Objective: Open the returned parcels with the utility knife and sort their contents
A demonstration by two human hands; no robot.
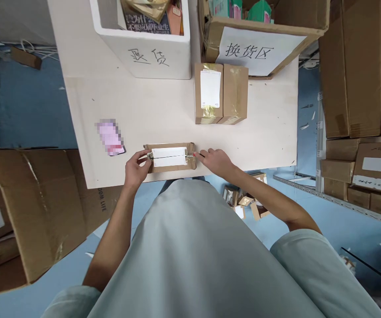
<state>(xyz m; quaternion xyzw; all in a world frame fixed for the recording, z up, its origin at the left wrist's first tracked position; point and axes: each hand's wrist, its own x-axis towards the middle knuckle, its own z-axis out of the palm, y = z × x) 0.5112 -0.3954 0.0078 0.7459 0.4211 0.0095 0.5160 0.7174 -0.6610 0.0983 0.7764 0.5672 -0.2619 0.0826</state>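
Note:
A small taped cardboard parcel [169,157] with a white label lies near the front edge of the pale table [137,115]. My left hand [136,166] grips its left end, fingers curled over the taped corner. My right hand [214,160] sits at the parcel's right end, fingers closed around a thin dark tool with a red tip [198,154] that touches the tape seam.
Two brown boxes [221,92] stand side by side behind the parcel. A white bin [150,53] and an open labelled carton [260,48] sit at the back. A phone [111,138] lies to the left. Large cartons stand on the floor to both sides.

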